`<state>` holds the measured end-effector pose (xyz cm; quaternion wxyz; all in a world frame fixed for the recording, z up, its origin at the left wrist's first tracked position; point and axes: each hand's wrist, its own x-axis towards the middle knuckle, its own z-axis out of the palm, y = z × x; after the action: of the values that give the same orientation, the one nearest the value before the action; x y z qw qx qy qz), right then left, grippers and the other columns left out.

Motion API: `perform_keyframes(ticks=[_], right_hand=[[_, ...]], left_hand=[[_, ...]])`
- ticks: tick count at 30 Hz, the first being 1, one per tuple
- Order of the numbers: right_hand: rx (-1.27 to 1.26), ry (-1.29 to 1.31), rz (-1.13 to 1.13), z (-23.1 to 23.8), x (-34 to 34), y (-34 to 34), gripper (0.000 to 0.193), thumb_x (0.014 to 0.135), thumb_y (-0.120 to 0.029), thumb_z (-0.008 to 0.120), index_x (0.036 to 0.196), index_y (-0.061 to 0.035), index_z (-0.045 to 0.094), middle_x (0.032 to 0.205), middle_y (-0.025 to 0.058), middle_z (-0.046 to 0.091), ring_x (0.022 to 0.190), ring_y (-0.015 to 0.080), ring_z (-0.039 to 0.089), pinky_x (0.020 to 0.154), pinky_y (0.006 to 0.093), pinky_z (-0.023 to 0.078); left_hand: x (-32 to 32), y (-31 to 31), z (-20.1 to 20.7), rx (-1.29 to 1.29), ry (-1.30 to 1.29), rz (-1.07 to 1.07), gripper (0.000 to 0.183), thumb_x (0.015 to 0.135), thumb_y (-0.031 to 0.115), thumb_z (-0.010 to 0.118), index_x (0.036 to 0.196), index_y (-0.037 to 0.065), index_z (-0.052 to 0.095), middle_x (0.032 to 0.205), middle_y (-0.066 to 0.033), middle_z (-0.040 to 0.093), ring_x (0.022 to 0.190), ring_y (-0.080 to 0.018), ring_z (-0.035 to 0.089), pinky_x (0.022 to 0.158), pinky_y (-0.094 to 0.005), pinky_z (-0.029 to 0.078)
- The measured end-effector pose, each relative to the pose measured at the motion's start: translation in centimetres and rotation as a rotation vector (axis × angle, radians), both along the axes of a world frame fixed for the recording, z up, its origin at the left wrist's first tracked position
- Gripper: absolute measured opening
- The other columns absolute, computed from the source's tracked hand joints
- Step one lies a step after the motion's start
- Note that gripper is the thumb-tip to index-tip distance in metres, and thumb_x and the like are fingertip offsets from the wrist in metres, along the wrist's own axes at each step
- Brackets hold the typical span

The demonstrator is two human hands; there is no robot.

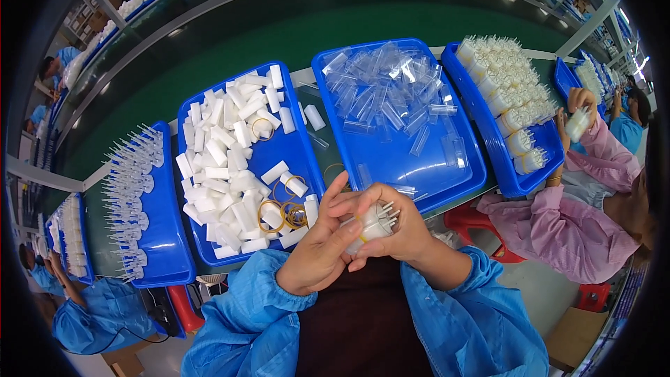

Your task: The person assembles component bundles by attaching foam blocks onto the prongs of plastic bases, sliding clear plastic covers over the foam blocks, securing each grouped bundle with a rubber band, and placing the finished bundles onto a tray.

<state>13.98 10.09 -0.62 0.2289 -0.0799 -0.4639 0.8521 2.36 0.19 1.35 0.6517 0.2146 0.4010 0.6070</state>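
In front of my chest I hold a short bundle of white and clear plastic pieces (pixel 377 225), with thin pale prongs sticking out at its right end and a yellow rubber band around it. My right hand (pixel 412 237) curls around the bundle from the right. From the left, my left hand (pixel 315 255) presses its thumb against the bundle, its index finger lifted off. Just beyond my left hand, white foam-like blocks (pixel 241 185) and loose rubber bands (pixel 273 218) lie in a blue tray (pixel 268 160). Parts of the bundle are hidden by my fingers.
Clear plastic sleeves (pixel 391 94) lie in a middle blue tray (pixel 412 174). Rows of finished-looking bundles (pixel 509 87) fill a right tray (pixel 534 180). Pronged clear parts (pixel 131 195) stand at the left tray (pixel 167 251). A co-worker in pink (pixel 565 216) sits close on the right.
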Motion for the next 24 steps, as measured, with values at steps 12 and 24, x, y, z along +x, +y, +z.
perform_keyframes(ticks=[12,24], right_hand=[[0.467,-0.184,-0.174,0.7,0.1,0.8,0.036,0.065,-0.010,0.079,0.094,-0.0091,0.056,0.100,0.0068,0.063,0.097,0.0188,0.059,0.087,0.0309,0.040],[1.009,-0.206,-0.318,1.3,-0.1,0.6,0.030,0.064,-0.016,0.078,0.090,-0.0123,0.063,0.086,0.0013,0.064,0.084,0.0171,0.060,0.075,0.0299,0.036]], left_hand=[[-0.6,0.0,-0.6,0.017,-0.128,-0.006,0.063,0.098,0.019,0.037,0.145,0.019,-0.005,0.133,-0.0112,0.036,0.095,-0.0195,0.053,0.075,-0.0297,0.048],[-0.3,-0.2,-0.9,0.064,-0.073,0.079,0.079,0.093,0.013,0.052,0.145,0.018,-0.007,0.128,-0.0197,0.045,0.118,-0.0234,0.046,0.098,-0.0357,0.038]])
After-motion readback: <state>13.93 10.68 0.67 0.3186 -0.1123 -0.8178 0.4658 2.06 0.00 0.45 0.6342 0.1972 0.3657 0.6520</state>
